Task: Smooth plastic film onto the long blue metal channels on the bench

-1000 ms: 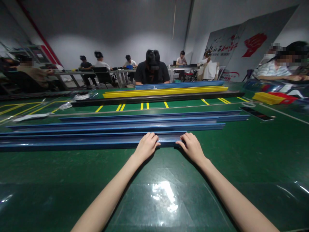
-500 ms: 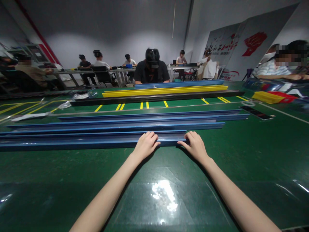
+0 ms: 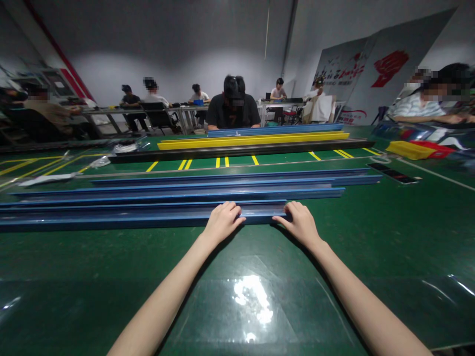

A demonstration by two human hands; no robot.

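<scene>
A long blue U-shaped channel strip (image 3: 122, 217) lies flat across the green table nearest me, its left end out of view. My left hand (image 3: 224, 218) grips it a little short of its right end, fingers over the channel and thumb along the near edge. At that right end my right hand (image 3: 299, 221) is closed round the strip, fingers curled over its tip and thumb on the front side. The undersides of both hands are hidden. Just beyond lie two more blue channel strips, a middle one (image 3: 178, 192) and a farther one (image 3: 349, 177).
Farther back are a black strip (image 3: 241, 149), a yellow strip (image 3: 256, 139) and another blue strip (image 3: 274, 129). A phone-like dark slab (image 3: 394, 173) lies right. Clear plastic film (image 3: 208, 316) covers the near table. A person (image 3: 233, 111) sits opposite; several others work around.
</scene>
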